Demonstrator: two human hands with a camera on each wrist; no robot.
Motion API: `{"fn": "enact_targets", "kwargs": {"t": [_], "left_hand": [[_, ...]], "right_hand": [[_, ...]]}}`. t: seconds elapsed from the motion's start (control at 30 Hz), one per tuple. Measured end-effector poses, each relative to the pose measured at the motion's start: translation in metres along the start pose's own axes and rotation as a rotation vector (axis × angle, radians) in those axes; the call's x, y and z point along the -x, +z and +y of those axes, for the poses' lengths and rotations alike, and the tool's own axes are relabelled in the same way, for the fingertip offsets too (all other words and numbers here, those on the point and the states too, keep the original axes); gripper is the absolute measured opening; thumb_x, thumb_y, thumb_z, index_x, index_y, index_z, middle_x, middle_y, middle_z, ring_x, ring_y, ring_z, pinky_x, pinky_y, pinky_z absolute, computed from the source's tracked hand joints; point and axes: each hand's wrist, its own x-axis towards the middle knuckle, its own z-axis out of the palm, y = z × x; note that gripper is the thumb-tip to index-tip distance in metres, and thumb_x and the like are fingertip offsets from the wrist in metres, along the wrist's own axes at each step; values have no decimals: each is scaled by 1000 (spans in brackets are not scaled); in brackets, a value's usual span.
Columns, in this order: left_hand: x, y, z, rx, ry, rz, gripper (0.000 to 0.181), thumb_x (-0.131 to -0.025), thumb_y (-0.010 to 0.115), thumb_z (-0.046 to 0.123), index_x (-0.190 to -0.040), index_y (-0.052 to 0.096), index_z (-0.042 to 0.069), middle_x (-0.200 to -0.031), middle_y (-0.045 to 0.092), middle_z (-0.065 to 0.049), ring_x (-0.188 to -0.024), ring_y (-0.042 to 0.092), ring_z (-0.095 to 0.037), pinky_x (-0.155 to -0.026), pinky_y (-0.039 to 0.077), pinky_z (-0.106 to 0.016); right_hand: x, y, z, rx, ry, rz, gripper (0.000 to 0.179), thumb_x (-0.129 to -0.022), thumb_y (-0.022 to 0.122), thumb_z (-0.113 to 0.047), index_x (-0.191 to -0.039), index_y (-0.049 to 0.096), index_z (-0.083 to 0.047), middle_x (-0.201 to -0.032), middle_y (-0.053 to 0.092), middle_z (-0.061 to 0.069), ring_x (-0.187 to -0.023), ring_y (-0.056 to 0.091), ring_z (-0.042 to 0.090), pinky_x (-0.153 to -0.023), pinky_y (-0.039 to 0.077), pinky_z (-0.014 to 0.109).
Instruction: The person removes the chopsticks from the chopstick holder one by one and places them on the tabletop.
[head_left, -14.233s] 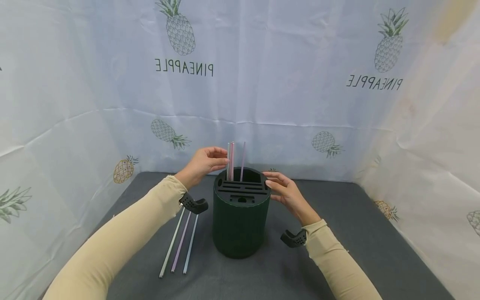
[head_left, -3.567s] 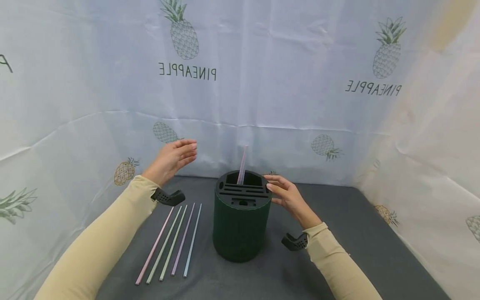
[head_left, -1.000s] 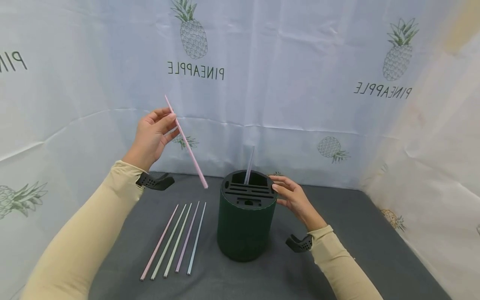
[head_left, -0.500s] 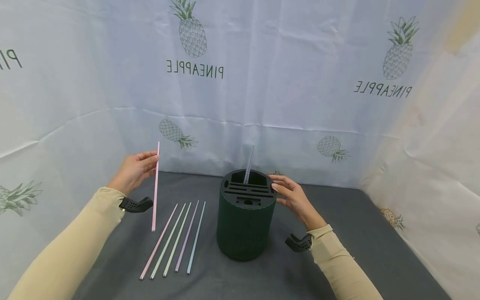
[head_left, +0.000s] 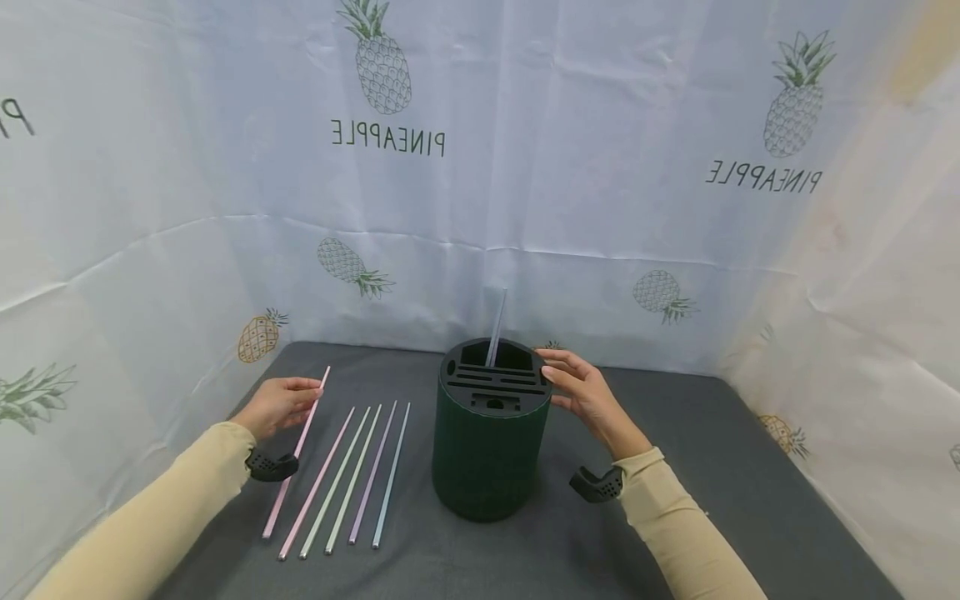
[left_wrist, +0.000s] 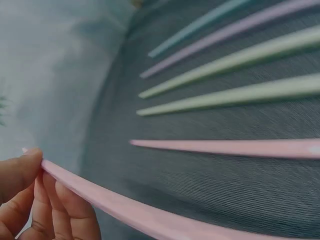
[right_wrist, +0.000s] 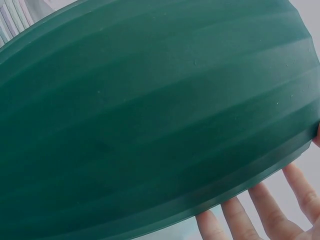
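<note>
My left hand point(head_left: 276, 406) pinches a pink chopstick point(left_wrist: 125, 209) near its thin upper end, between thumb and fingers. The chopstick slants down toward the near left, its thick end low over the grey cloth. Beside it lie another pink chopstick point(head_left: 318, 481), two pale green chopsticks point(head_left: 336, 481), a purple chopstick point(head_left: 373, 472) and a blue chopstick point(head_left: 392, 475) in a fanned row. My right hand point(head_left: 588, 396) holds the upper right side of a dark green knife block point(head_left: 487, 467), fingers against its wall point(right_wrist: 150, 110). Pale bluish chopstick length point(head_left: 496, 327) stands up from its rear compartment.
Dark grey cloth point(head_left: 637, 550) covers the table. White pineapple-print curtains point(head_left: 570, 167) close off the back and both sides. The block's black top point(head_left: 495, 385) has slots and small holes.
Over the last second my left hand has lowered the pink chopstick from upright in the air to beside the row, at its left. My right hand keeps its place on the block.
</note>
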Motion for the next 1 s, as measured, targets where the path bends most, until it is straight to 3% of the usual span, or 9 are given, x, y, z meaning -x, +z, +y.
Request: {"fn": "enact_targets", "kwargs": {"t": [0.2,0.5,1.0], "left_hand": [[-4,6,-20,-27,-50,11,41,-97,60,14,-127,51,-12,-90,65,2,-76,58,-6,-66,56,-24],[-6,9,-35,-10,-85,8,33,-95,61,6,-119,55,-14,-81,65,4,-70,58,-5,-62,56,-22],[-7,19,-38,-92,-75,16,29,-92,63,3,-114,58,-16,-81,65,2,-71,60,-6,-62,57,-22]], "right_hand": [[-1,1,1,1,3,0,49,-99,56,-28,-143,43,-12,-151,37,8,-139,34,28,-105,43,52],[-2,2,1,0,12,6,49,-99,57,-29,-143,44,-12,-152,37,7,-138,35,28,-105,43,53],[-3,-2,4,-11,2,2,48,-99,56,-27,-143,44,-11,-152,36,6,-139,34,28,-106,41,55]]}}
